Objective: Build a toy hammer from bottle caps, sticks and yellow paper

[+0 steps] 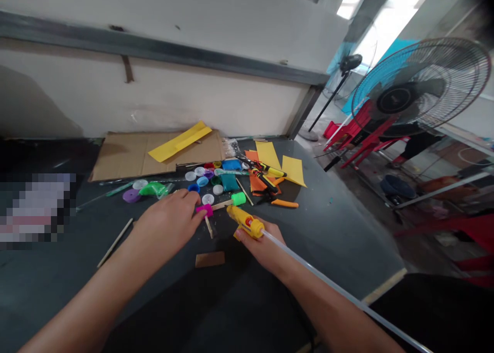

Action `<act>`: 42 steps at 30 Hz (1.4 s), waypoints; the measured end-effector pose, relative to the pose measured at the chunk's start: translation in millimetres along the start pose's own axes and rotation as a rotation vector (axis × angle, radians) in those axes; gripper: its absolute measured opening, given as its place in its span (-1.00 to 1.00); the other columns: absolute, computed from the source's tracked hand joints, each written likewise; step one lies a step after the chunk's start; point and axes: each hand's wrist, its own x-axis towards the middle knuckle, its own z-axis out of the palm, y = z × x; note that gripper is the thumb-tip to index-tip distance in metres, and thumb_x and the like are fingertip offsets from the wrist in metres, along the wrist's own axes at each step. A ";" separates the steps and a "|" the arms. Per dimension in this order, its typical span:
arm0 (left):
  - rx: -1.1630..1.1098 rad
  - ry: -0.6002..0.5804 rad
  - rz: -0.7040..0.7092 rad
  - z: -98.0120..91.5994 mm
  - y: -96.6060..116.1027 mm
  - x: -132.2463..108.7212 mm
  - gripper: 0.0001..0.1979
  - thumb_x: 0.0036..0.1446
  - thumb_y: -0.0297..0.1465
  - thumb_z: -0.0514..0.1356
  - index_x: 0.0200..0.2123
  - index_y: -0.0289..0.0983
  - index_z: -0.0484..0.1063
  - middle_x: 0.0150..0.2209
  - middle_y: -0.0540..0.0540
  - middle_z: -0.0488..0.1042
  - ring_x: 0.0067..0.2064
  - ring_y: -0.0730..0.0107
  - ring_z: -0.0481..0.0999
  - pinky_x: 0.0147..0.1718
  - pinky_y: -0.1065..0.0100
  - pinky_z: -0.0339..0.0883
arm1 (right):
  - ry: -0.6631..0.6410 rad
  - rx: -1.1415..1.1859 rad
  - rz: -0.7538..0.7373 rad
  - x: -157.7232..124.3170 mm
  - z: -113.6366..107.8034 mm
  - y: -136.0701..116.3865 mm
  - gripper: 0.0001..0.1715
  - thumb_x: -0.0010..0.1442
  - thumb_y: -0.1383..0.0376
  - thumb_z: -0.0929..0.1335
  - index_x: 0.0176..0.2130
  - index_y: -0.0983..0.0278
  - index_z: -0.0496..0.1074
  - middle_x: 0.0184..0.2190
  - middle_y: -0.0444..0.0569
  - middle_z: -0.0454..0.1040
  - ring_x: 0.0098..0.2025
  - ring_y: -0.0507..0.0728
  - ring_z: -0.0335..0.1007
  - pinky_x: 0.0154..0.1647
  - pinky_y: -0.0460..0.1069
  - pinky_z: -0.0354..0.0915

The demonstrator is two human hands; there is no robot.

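Note:
My left hand pinches a bright pink piece between thumb and fingers. A wooden stick runs from the pink piece to a neon green piece, and a second short stick points down toward me. My right hand is wrapped round a yellow glue gun, with a long clear glue stick coming out of its back. The gun's nozzle is close to the stick between the pink and green pieces; whether it touches cannot be made out.
Bottle caps, a green clay-like lump, yellow-and-black cutters and orange-handled scissors lie beyond my hands. Cardboard and yellow sheets lie behind. A small brown card is near me. A fan stands at right.

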 end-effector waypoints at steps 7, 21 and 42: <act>-0.413 -0.359 0.059 13.8 67.1 -26.0 -0.76 0.15 -0.28 0.00 -0.34 -0.15 0.46 -0.31 -0.11 0.56 -0.29 0.14 0.54 -0.32 0.21 0.30 | 0.028 0.230 -0.020 0.9 -3.8 -2.3 -0.69 0.13 0.09 0.36 -0.25 0.28 0.45 -0.33 -0.01 0.54 -0.29 0.11 0.48 -0.27 -0.06 0.37; -0.979 0.104 0.032 56.7 99.0 -28.8 -0.52 -0.01 -0.45 0.12 0.04 -0.21 0.20 0.01 -0.22 0.42 0.00 0.14 0.46 -0.04 0.11 0.37 | 0.107 0.285 -0.238 -6.4 -13.2 -29.6 -0.43 0.24 -0.05 0.23 0.08 0.24 0.28 0.11 0.12 0.28 0.18 0.20 0.21 0.20 0.10 0.19; -0.663 0.149 -0.185 38.9 66.2 -5.1 -0.60 0.00 -0.24 0.15 -0.09 -0.23 0.23 -0.20 -0.12 0.45 -0.27 0.24 0.45 -0.29 0.24 0.32 | 0.039 -0.176 -0.135 -24.8 -61.3 -48.1 -0.67 0.32 0.24 0.16 -0.38 0.26 0.38 -0.50 -0.10 0.43 -0.45 0.03 0.34 -0.44 -0.10 0.17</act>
